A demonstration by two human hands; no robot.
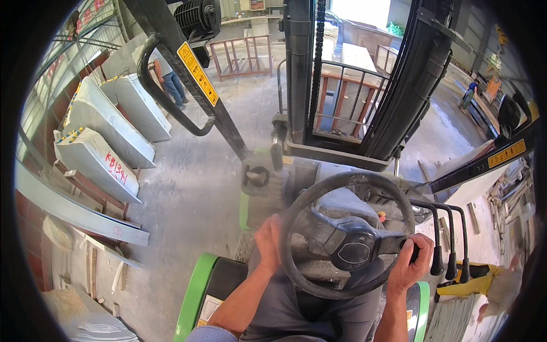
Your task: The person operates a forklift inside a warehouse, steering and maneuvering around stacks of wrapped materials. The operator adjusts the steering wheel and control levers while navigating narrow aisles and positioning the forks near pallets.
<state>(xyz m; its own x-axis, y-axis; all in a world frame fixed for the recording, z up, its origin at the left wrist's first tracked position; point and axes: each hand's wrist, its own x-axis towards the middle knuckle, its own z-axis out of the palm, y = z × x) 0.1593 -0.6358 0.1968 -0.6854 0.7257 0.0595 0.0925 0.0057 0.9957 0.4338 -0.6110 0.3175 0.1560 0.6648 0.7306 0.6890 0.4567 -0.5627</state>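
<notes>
Dusty grey floor (188, 188) spreads around the forklift (195, 288) whose seat I look down from. Nearest me, over the grey trousers (268, 310), sits the steering wheel (353, 251). My right hand (411, 265) is curled around the knob (415, 253) at the wheel's right side. My left hand (269, 242) is beside the left rim, blurred on my feed; I cannot tell whether its fingers are spread or pressed together, or whether it touches the wheel. Just right of my right hand stand three black levers (452, 267). Past them I see a person in yellow and grey (470, 288). Ahead rises the dark mast (300, 74). Off to my left, large slabs (94, 159) lean in a row. Farther away, a person in jeans (174, 85) stands near them, and a reddish rack (242, 39) stands left of the mast.
</notes>
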